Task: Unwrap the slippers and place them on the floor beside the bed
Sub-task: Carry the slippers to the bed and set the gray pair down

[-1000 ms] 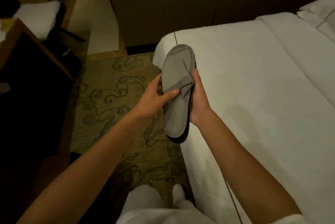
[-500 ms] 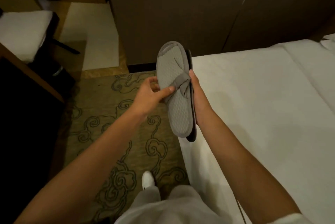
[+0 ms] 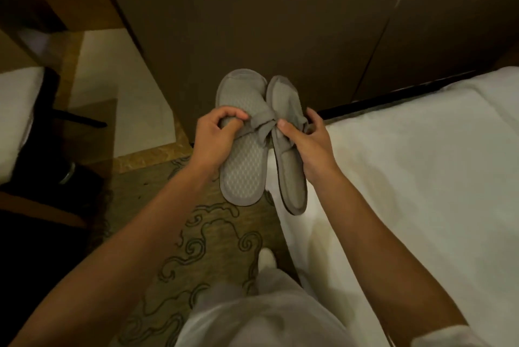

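Two grey slippers are held up side by side in front of me, insoles facing me, over the bed's left edge. The left slipper [image 3: 243, 169] has a quilted insole; my left hand [image 3: 214, 136] grips its strap. My right hand [image 3: 307, 141] grips the strap of the right slipper [image 3: 290, 178]. The two straps are bunched together between my thumbs. The white bed [image 3: 421, 178] fills the right side. The patterned carpet [image 3: 196, 234] lies below the slippers.
A dark wardrobe wall [image 3: 266, 23] stands straight ahead. A dark desk edge [image 3: 42, 206] and a chair with a white cushion [image 3: 16, 110] are at the left. My foot in a white sock [image 3: 266, 259] stands on the carpet close to the bed.
The slippers were stacked sole to sole as one bundle; now they are opened apart side by side, one in each hand. The view has tilted up towards the wardrobe.
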The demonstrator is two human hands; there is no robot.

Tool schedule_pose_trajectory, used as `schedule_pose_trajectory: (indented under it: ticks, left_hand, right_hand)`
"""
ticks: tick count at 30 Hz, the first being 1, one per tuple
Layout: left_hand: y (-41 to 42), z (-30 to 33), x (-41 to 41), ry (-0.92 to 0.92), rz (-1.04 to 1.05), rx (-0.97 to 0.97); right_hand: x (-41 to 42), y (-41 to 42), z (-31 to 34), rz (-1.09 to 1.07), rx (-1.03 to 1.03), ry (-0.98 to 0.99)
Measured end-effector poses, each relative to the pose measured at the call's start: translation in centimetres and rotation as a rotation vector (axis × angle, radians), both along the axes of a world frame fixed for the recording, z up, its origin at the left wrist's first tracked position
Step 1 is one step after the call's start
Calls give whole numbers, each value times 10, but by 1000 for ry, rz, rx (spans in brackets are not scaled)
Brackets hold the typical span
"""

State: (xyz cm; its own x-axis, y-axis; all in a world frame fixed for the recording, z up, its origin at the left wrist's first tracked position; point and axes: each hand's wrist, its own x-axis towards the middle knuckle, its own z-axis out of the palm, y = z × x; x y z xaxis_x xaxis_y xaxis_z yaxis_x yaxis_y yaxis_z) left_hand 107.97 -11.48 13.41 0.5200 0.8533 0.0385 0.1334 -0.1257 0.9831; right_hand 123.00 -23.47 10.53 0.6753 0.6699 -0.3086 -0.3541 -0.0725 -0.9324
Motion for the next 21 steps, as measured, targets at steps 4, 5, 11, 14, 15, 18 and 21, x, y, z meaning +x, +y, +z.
schedule_pose_trajectory:
  ticks: [4, 5, 11, 14, 15, 18, 21]
  left_hand:
    - [72, 1, 50, 31, 3, -56]
    - [91, -1, 63, 38, 2, -64]
    - [197, -26, 145, 49, -85, -123]
    - [244, -50, 187, 31, -185, -167]
    - [260, -57, 200, 38, -210, -200]
    - [305, -81, 237, 76, -249, -329]
    - [341, -101, 280, 210, -265, -432]
  right_hand:
    - [53, 63, 9, -33, 10, 17]
    - [67, 76, 9, -59, -2, 24]
    - [148, 142, -16, -276, -93, 10]
    - [181, 182, -39, -347, -175, -9]
    - [190, 194, -46, -382, -201, -8]
    - [215, 225, -69, -473, -269, -30]
    - [238, 238, -95, -539, -379, -42]
